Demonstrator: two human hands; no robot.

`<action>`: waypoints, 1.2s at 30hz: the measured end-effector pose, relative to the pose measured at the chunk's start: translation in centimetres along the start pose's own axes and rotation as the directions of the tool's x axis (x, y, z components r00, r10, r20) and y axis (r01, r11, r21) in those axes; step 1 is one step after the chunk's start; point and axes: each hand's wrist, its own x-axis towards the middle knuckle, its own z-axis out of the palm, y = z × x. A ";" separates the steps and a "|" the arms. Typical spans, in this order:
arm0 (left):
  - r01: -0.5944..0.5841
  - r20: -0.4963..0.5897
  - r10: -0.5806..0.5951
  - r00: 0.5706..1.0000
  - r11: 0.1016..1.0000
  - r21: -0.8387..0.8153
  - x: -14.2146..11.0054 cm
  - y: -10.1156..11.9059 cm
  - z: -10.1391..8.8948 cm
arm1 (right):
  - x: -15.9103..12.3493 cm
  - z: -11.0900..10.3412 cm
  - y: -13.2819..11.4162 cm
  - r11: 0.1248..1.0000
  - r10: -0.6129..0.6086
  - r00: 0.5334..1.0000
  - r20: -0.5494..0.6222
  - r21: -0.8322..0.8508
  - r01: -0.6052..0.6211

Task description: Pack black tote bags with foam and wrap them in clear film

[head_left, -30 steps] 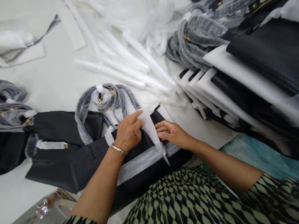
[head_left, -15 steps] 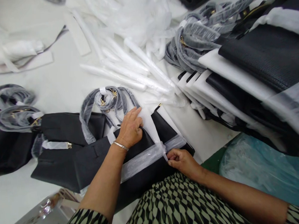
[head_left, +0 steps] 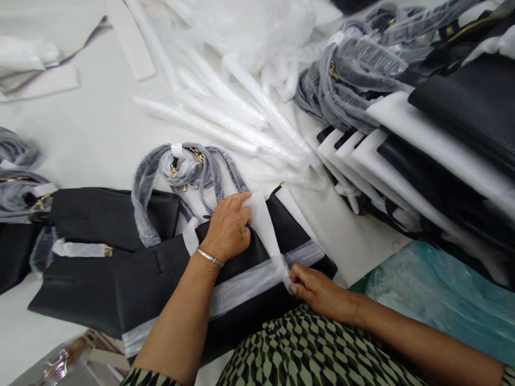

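A black handbag (head_left: 293, 220) lies in front of me, its long body crossed by a band of clear film (head_left: 240, 289). My left hand (head_left: 229, 229) is closed over the bag's upper edge, with the index fingertip against a white wrapping strip (head_left: 265, 224). What lies beneath its curled fingers is hidden. The strip runs down across the bag to my right hand (head_left: 316, 288), which pinches its narrow, twisted lower end. Above the left hand, a film-wrapped shoulder strap (head_left: 187, 168) with gold clips lies coiled.
More black bags (head_left: 107, 218) lie at the left with wrapped straps (head_left: 13, 194). A stack of bags (head_left: 465, 130) with white sheets rises at the right. Rolled white plastic (head_left: 236, 108) covers the back middle. Teal plastic (head_left: 439, 293) sits below the table's right edge.
The view has shifted slightly, so the side bags appear further out. Both hands keep their hold, and the right hand sits a little lower with the end of the strip.
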 end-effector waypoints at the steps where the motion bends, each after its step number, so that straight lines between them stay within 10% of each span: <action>1: 0.002 0.000 -0.002 1.000 1.000 0.002 0.0 0.0 0.0 | 0.1 -0.1 0.1 0.999 0.015 1.000 0.023 0.044 -0.016; 14: 0.015 0.045 -0.017 0.999 0.999 0.034 0.2 0.7 -0.1 | 0.3 -0.2 0.0 0.966 0.124 0.977 0.175 -0.248 -0.078; 20: -0.043 -0.086 0.040 0.995 0.998 -0.042 -0.6 0.3 0.3 | -0.7 0.4 1.1 0.999 -0.005 1.000 0.007 0.048 0.005; 28: 0.001 -0.053 -0.005 0.999 0.997 -0.078 -1.2 1.2 0.1 | -0.5 0.0 0.0 0.963 -0.014 0.989 0.150 -0.264 0.054; 32: 0.101 -0.009 -0.102 0.995 0.990 -0.099 -1.4 0.6 -0.8 | -0.6 -3.2 -1.2 0.960 0.025 0.995 -0.100 -0.276 -0.051; 36: 0.114 0.006 -0.114 0.993 0.981 -0.157 -1.8 -0.1 -1.4 | 3.1 -5.6 -4.5 0.999 0.034 0.901 -0.432 0.034 -0.021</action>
